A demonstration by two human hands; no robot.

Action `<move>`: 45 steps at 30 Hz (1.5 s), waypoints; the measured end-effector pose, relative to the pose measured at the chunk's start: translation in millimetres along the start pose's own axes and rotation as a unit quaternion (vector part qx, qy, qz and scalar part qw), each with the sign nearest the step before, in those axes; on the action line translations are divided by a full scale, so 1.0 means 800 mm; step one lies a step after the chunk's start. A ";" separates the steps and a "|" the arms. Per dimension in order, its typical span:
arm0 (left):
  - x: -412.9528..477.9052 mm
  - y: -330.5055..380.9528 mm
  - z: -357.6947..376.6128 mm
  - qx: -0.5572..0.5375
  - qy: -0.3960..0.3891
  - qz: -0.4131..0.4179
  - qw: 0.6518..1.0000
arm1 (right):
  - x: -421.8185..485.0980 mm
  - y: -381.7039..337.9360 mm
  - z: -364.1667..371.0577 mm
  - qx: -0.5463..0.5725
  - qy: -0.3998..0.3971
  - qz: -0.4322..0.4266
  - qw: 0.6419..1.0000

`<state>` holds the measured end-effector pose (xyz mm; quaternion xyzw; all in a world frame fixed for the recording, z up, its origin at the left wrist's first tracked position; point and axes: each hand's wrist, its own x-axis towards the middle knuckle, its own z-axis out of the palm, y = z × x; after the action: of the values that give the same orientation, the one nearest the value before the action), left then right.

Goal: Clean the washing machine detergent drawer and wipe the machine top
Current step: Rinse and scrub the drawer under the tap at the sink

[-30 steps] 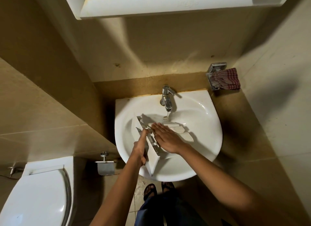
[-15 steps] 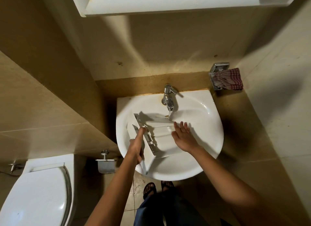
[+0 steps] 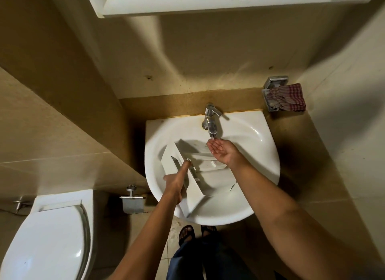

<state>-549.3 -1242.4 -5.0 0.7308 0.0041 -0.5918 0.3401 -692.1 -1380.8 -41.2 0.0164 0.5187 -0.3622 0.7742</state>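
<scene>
I see the drawer lying tilted in the sink, with its front panel toward the near left rim. The left hand grips that panel, thumb stretched along its inner face and fingers curled behind. The right hand holds nothing. Its palm is up, fingers loosely cupped and wet, just under the tap.

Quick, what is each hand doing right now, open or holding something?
Left hand: holding the drawer by its front panel.
Right hand: open, palm up under the tap, holding nothing.
</scene>
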 end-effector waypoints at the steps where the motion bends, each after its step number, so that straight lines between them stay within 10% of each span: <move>1: 0.000 -0.001 0.003 0.002 0.009 0.000 1.000 | 0.004 -0.001 0.003 0.011 0.000 0.011 1.000; 26: -0.007 0.025 0.009 0.135 0.100 0.119 0.979 | 0.017 0.004 0.010 0.060 -0.025 0.069 0.995; 31: -0.009 0.030 0.013 0.174 0.096 0.155 0.968 | -0.022 0.022 0.007 -0.138 -0.107 0.059 0.983; 34: -0.008 0.028 0.016 0.201 0.108 0.173 0.958 | -0.047 0.069 -0.007 -0.379 -0.166 -0.111 0.904; 41: -0.019 0.019 0.038 0.302 0.128 0.199 0.924 | -0.059 0.088 -0.083 -0.753 -0.173 -0.341 0.535; 45: -0.018 0.020 0.037 0.352 0.136 0.194 0.905 | -0.044 0.082 -0.090 -0.798 -0.092 -0.285 0.523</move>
<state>-572.5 -1263.7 13.2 0.8626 -0.3007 -0.3718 0.1650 -718.3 -1284.4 -69.0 -0.7904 0.4940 0.0023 0.3623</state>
